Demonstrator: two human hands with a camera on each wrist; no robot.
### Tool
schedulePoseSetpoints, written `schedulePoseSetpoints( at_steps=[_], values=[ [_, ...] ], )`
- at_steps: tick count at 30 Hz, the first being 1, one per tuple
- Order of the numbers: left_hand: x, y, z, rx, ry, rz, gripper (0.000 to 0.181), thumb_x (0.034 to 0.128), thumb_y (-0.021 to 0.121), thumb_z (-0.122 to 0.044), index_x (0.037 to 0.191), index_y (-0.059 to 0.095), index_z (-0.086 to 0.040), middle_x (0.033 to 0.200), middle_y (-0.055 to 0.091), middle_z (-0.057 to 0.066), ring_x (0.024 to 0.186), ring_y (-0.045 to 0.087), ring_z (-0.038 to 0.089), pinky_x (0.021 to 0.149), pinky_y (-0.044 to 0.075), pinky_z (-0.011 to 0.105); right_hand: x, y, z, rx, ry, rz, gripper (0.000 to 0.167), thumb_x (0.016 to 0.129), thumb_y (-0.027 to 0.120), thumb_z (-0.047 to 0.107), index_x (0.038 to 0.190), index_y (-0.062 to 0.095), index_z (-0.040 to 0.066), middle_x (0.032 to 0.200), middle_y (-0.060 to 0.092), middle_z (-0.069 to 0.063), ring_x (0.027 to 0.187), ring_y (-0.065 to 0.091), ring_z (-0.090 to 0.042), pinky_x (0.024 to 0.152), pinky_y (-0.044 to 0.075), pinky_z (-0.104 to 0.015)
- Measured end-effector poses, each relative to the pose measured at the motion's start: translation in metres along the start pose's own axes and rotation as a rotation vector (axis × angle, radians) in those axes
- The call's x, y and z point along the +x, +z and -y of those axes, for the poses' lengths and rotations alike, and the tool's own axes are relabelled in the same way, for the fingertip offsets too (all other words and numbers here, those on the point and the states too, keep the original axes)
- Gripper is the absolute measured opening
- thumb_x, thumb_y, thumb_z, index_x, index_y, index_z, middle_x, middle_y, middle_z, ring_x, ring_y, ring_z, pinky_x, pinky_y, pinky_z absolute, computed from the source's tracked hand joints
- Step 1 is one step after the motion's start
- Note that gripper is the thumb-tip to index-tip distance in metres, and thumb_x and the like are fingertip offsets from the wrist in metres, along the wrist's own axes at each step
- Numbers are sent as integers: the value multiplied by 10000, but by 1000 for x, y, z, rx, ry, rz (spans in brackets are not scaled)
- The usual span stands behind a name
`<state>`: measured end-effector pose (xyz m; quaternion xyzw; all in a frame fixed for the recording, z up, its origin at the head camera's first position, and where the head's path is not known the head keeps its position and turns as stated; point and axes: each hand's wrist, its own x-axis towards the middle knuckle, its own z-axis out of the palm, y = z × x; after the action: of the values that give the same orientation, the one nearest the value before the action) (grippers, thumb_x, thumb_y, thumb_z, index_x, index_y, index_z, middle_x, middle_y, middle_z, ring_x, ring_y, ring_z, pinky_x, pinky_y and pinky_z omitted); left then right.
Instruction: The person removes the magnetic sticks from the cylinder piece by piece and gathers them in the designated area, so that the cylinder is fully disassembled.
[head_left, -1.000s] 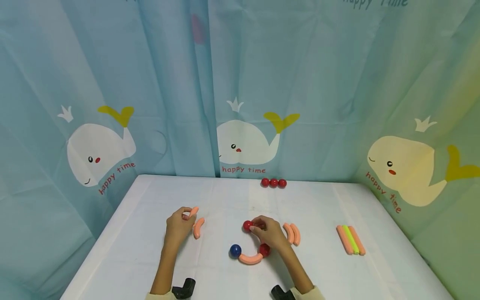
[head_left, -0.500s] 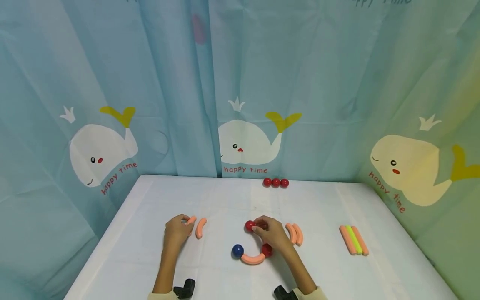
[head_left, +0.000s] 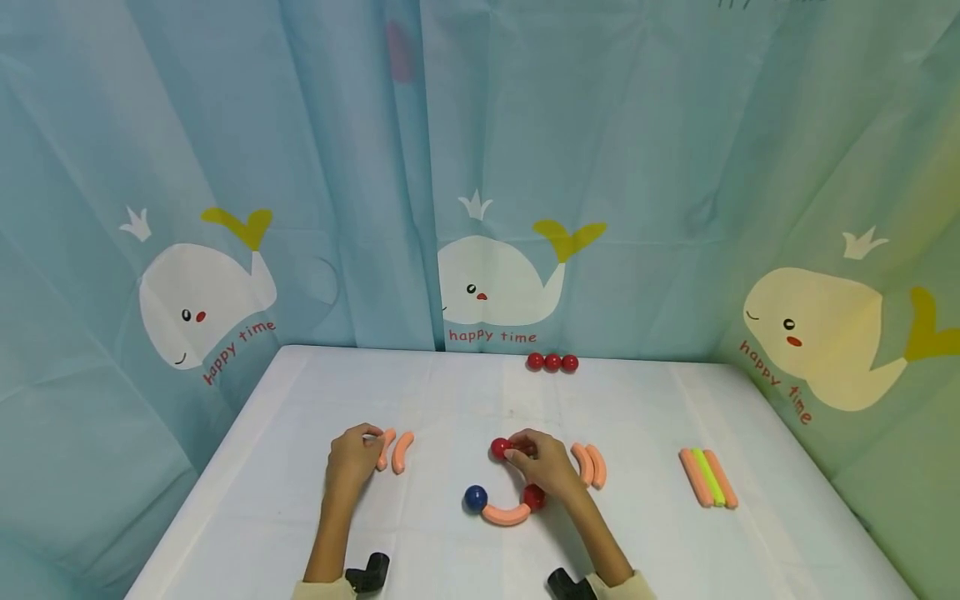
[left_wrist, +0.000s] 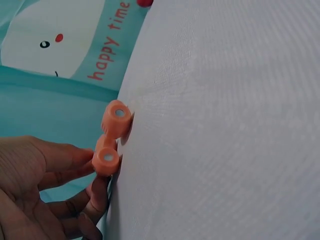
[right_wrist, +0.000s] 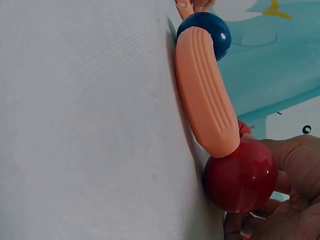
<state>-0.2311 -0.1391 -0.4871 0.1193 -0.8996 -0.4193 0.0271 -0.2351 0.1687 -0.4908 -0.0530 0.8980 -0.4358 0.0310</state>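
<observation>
Through the head camera I look over a white table (head_left: 450, 558), its top weave-textured up close, with a pale blue-green curtain (head_left: 637, 125) hung behind it and around both sides. The curtain bears three whale prints (head_left: 495, 287), each over the words "happy time".

Against the frame from a second ago, my left hand (head_left: 352, 456) has changed most: the near curved orange rod (head_left: 386, 451) was raised and slanted in its fingers, and now lies on the table roughly alongside the outer curved orange rod (head_left: 402, 452), just beside it. My left thumb and fingertips are pinched on that near rod. My right hand (head_left: 547, 461) matches the earlier frame, thumb and finger closed on the held red ball (head_left: 499, 448); what its palm may cover I cannot tell.

Counting curved orange rods, I get five: the two at my left hand, the chain rod (head_left: 506, 515) in front, and a curved pair (head_left: 588, 465) beyond my right hand. The chain rod touches one blue ball (head_left: 476, 498) and the chain red ball (head_left: 534, 497). Three red balls (head_left: 552, 362) sit in a row at the far edge, making five reds visible. Toward the right lie two straight orange sticks (head_left: 696, 478) with one yellow-green stick (head_left: 708, 477) between them.
</observation>
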Motion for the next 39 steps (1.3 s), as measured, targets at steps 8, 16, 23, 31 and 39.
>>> schedulePoseSetpoints(
  at_steps=[8, 16, 23, 31, 39],
  values=[
    [-3, 2, -4, -13, 14, 22, 249, 942, 600, -210, 1114, 693, -56, 833, 643, 88, 576, 528, 167, 491, 400, 280, -1, 0, -1, 16, 3, 12, 188, 906, 695, 189, 1080, 685, 120, 879, 637, -20, 695, 539, -135, 575, 451, -235],
    [-4, 2, -4, 8, 13, 29, 237, 943, 604, -214, 1104, 694, -65, 844, 633, 76, 595, 521, 166, 495, 395, 282, -2, 1, -1, -10, -19, 9, 187, 905, 695, 192, 1069, 686, 103, 881, 639, -22, 722, 531, -129, 585, 446, -229],
    [-3, -1, -8, 25, 44, -29, 222, 935, 606, -198, 1077, 700, -55, 883, 650, 82, 680, 567, 182, 534, 415, 288, -1, -2, -2, -10, -2, 7, 197, 889, 713, 194, 1059, 691, 97, 902, 658, -16, 769, 556, -133, 639, 470, -238],
    [-9, 1, -31, -74, 316, -52, 160, 934, 637, -120, 1045, 707, -29, 876, 633, 80, 746, 564, 158, 608, 475, 256, -4, -12, -2, -130, 12, 9, 154, 849, 738, 119, 985, 692, 66, 824, 618, -6, 769, 525, -140, 682, 461, -267],
    [-17, 26, -46, 15, 542, 138, 132, 919, 668, -127, 1023, 712, -59, 811, 626, -20, 732, 559, 79, 655, 488, 218, -6, -12, 2, -173, -36, 30, 126, 840, 751, 109, 943, 689, 71, 777, 593, 1, 729, 510, -133, 627, 444, -239]
  ],
)
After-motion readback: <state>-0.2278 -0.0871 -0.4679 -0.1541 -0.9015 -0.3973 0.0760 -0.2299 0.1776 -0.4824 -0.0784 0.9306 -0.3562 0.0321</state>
